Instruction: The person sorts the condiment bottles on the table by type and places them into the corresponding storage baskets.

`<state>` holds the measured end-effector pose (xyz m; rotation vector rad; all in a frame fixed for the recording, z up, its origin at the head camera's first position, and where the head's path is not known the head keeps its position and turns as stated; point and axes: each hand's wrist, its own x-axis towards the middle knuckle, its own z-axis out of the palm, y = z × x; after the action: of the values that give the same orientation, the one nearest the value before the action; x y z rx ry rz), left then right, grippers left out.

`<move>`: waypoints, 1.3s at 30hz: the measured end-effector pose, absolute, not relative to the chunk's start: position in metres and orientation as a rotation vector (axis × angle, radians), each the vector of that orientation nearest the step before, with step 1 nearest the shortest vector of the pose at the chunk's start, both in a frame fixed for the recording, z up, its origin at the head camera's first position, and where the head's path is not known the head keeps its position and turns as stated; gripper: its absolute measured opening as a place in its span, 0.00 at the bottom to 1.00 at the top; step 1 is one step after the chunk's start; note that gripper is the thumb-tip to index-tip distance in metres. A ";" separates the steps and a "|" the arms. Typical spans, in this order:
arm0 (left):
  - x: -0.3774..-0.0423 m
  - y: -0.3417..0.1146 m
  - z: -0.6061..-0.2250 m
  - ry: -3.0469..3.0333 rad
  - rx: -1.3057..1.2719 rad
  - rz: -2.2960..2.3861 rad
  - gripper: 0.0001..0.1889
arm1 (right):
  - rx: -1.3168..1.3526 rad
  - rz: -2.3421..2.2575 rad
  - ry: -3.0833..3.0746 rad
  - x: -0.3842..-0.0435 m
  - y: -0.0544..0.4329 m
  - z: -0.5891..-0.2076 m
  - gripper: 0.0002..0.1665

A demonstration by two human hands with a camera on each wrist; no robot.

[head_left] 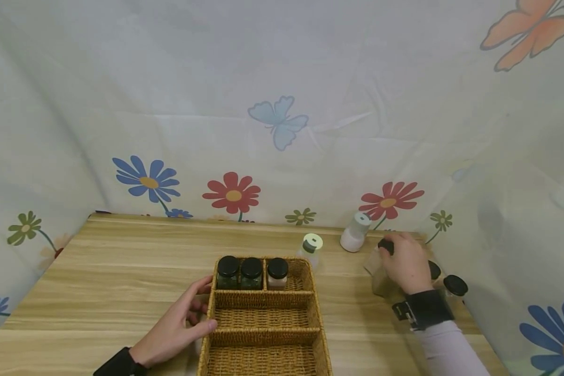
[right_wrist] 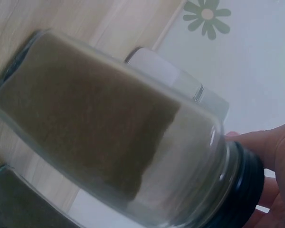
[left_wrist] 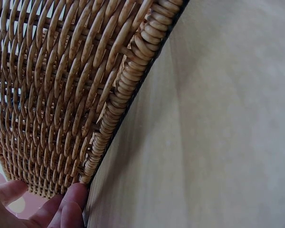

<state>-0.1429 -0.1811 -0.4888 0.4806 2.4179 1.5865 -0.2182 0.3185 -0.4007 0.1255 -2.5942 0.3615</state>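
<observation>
A wicker basket (head_left: 259,330) with several compartments stands on the table. My left hand (head_left: 174,334) rests on its left side, fingers along the outer wall and thumb at the rim; in the left wrist view the fingertips (left_wrist: 73,199) touch the bottom edge. Two black-lidded jars of green contents (head_left: 227,274) sit in the back left compartment, and a jar of pale contents (head_left: 277,274) is in the back right one. At the table's right, my right hand (head_left: 406,263) pinches the black lid of a glass spice jar (right_wrist: 99,114), part-filled with brownish powder.
Two white-topped shakers (head_left: 355,233) stand behind the basket and to its right. More black-lidded jars (head_left: 455,285) are around the right hand, near the table's right edge. A flower-printed cloth (head_left: 282,172) hangs behind the table (head_left: 136,261) and along its sides.
</observation>
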 end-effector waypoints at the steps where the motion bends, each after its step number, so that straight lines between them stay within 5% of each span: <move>1: -0.143 -0.181 -0.489 2.417 0.480 1.586 0.40 | 0.136 0.359 -2.590 -0.218 0.318 -0.401 0.17; 39: -0.143 -0.181 -0.489 2.409 0.445 1.583 0.40 | 0.103 0.401 -2.647 -0.213 0.307 -0.404 0.25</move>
<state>-0.1425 -0.1809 -0.4888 0.4448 2.4088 1.5827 -0.2134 0.3067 -0.4038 0.1027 -2.6472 0.4013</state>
